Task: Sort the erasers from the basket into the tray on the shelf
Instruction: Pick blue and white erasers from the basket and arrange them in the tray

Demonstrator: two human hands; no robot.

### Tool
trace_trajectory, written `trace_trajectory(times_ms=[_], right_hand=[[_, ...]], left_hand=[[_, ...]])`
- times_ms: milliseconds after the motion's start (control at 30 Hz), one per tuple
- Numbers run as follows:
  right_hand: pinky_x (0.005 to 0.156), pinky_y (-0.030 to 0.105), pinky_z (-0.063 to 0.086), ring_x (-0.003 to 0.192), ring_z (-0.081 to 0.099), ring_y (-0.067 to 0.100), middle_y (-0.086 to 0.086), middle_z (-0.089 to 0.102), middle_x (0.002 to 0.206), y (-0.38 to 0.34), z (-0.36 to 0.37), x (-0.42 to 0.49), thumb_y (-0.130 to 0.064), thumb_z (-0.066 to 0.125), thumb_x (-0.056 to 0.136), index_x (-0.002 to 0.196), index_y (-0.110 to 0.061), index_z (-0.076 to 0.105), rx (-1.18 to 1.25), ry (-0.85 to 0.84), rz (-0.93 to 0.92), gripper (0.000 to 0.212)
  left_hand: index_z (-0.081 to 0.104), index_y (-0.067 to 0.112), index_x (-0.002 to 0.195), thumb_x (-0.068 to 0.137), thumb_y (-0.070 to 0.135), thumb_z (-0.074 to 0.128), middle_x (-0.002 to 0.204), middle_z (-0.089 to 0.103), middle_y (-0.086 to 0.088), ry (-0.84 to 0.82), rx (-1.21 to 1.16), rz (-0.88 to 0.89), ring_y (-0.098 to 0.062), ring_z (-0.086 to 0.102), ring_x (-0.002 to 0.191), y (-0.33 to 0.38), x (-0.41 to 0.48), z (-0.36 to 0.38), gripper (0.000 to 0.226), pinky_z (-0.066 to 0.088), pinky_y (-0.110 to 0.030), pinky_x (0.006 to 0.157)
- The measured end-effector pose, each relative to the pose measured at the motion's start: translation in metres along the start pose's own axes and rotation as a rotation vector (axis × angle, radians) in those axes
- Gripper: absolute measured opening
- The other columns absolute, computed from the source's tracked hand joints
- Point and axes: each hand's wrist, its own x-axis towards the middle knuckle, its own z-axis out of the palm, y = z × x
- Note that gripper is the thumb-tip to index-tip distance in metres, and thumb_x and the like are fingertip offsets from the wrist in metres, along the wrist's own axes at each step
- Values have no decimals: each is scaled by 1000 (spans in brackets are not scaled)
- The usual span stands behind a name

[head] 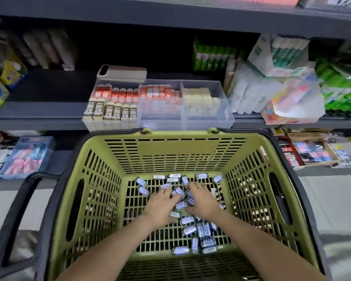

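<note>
The shelf (pixel 49 116) ran across ahead, and its front edge met the far rim of the green basket (pixel 101 159). The clear tray (pixel 227 110) sat right at that edge, with room showing at the front of its middle and right compartments. Down in the basket, the floor lay open on the left. The wrapped erasers (pixel 187 230) were strewn from the middle to the near right. My left hand (pixel 160 205) lay flat on them, fingers spread. My right hand (pixel 203 201) bent over the heap beside it, gripping or not, I couldn't tell.

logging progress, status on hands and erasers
Left hand and right hand on erasers in basket, grip unclear. Tray on shelf behind basket. No obstacle seen.
</note>
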Motion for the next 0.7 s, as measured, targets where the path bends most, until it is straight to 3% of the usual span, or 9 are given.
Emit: trace_trajectory(times_ms=[167, 267, 333, 400, 433, 533, 633, 700], right_hand=[[93, 29, 42, 113, 47, 18, -1, 50, 122, 25, -11, -4, -17, 68, 81, 125, -20, 48, 120, -24, -22, 49], [75, 16, 39, 93, 50, 10, -6, 50, 102, 35, -19, -9, -16, 71, 79, 120, -15, 51, 230, -4, 33, 45], [62, 17, 44, 74, 51, 7, -7, 49, 88, 32, -30, -11, -12, 73, 78, 118, -9, 52, 413, 13, 136, 45], [65, 27, 52, 69, 52, 12, 0, 48, 87, 20, -47, -12, -7, 73, 78, 118, -6, 51, 643, 19, 212, 45], [66, 32, 55, 71, 55, 15, 2, 49, 89, 12, -56, -12, -6, 73, 79, 117, -6, 51, 752, 8, 213, 44], [59, 22, 55, 69, 59, 7, 3, 55, 92, -24, -77, -18, -6, 74, 77, 112, -8, 54, 907, -29, 80, 41], [67, 11, 46, 75, 54, 4, -1, 59, 91, -54, -84, -30, -10, 80, 72, 110, -9, 59, 775, -28, -110, 44], [67, 13, 47, 79, 54, 4, 0, 60, 91, -62, -87, -37, -14, 79, 73, 107, -11, 62, 794, -41, -164, 38]], left_hand=[[35, 24, 140, 92, 39, 56, 127, 52, -7, 29, -11, 54, -24, 47, 115, 0, 7, 6, 55, 42, -35, 93], [38, 25, 140, 93, 39, 55, 125, 56, -3, 54, -195, 32, -21, 49, 114, -4, 6, 5, 53, 41, -31, 92], [41, 24, 139, 92, 36, 57, 112, 60, -1, 93, -381, -26, -17, 54, 100, -5, 4, 0, 51, 46, -28, 84], [45, 25, 135, 93, 28, 57, 97, 57, 2, 146, -723, -163, -14, 55, 80, -4, 1, -9, 45, 51, -25, 70], [48, 25, 132, 94, 23, 55, 99, 56, 0, 144, -1007, -269, -14, 55, 78, -3, -1, -18, 38, 54, -26, 67], [61, 13, 115, 95, 10, 45, 108, 65, -16, 11, -1893, -515, -27, 66, 87, 1, -4, -46, 26, 58, -38, 64], [65, 4, 102, 94, 23, 41, 95, 72, -17, -160, -2206, -547, -31, 69, 82, 5, -6, -63, 31, 56, -50, 68], [68, 4, 93, 92, 39, 51, 95, 70, -19, -222, -2307, -613, -34, 67, 84, 9, -11, -66, 39, 55, -51, 70]])
